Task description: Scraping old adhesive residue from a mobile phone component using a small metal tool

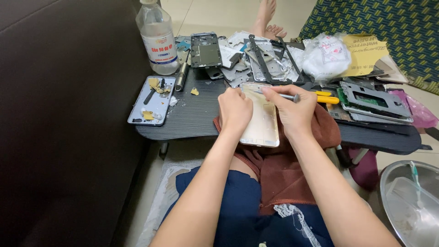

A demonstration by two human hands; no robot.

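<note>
Pinching a screwdriver [315,97] in the right hand [292,110], tip at the upper end of the pale phone shell [263,120] — long axis running up-frame, centre. Curled on its left edge, left hand [234,110]. Crowding behind — phone frames [270,57], bottle [157,36] upper left.

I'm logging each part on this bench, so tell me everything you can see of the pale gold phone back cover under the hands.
The pale gold phone back cover is a flat, rounded-corner rectangle, seemingly metal with a matte sheen. It lies lengthwise away from the person on a rust-brown cloth at the near edge of the dark table. The left hand presses its left edge; the right hand, holding a slim metal tool, rests along its right side.
</note>
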